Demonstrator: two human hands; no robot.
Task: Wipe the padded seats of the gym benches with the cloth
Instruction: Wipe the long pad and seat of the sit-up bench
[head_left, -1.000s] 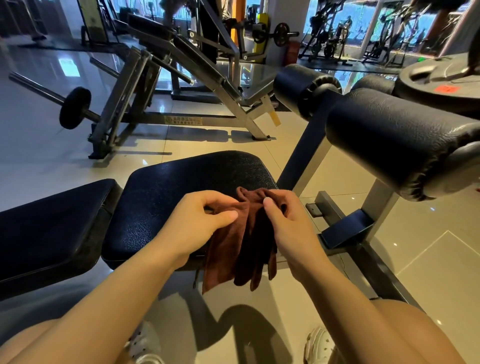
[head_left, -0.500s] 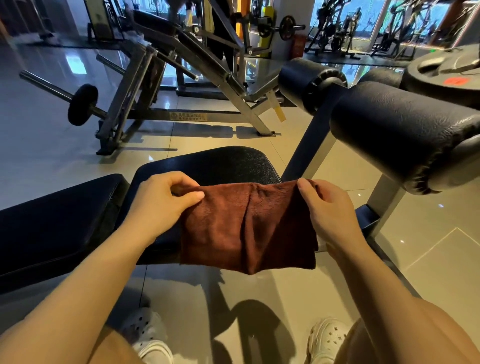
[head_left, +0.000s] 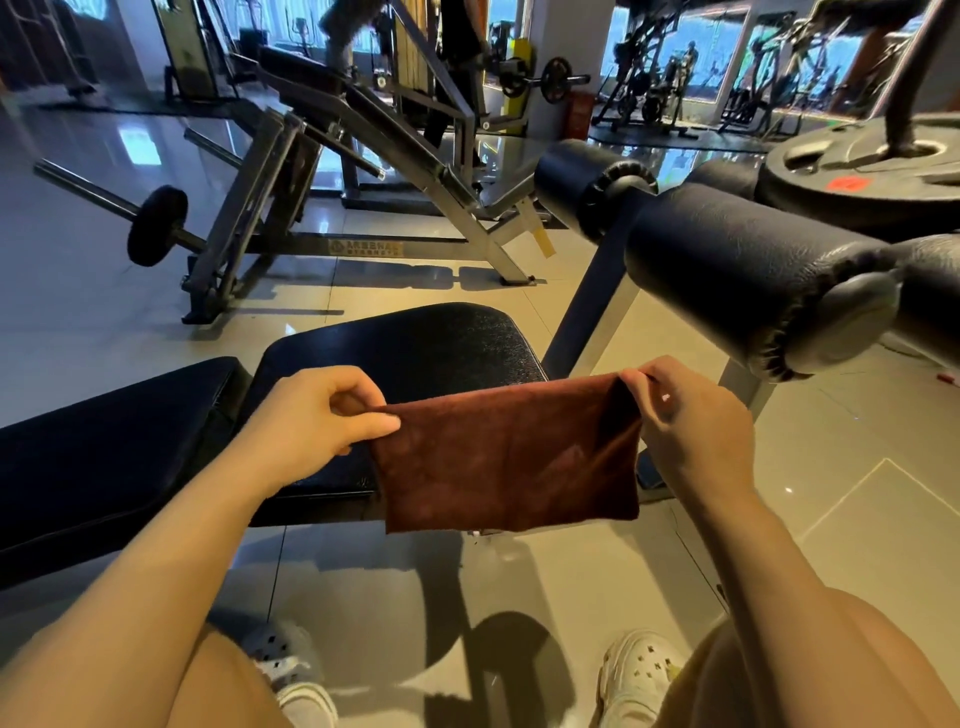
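A dark brown cloth (head_left: 511, 457) hangs spread flat between my two hands, in front of the bench's black padded seat (head_left: 415, 348). My left hand (head_left: 317, 415) pinches the cloth's upper left corner. The upper right corner is pinched by my right hand (head_left: 691, 421). The cloth's lower edge hangs below the seat's near edge. A second, longer black pad (head_left: 98, 457) of the same bench stretches away to the left.
Black padded leg rollers (head_left: 727, 265) on a grey frame stand to the right. A weight plate (head_left: 872, 171) sits at the far right. An incline machine (head_left: 363, 156) with a loaded bar stands behind on the tiled floor. My white shoes (head_left: 639, 675) are below.
The cloth was bunched between my hands a second ago. My hands moved apart and stretched it out flat; it now hangs wide in front of the seat.
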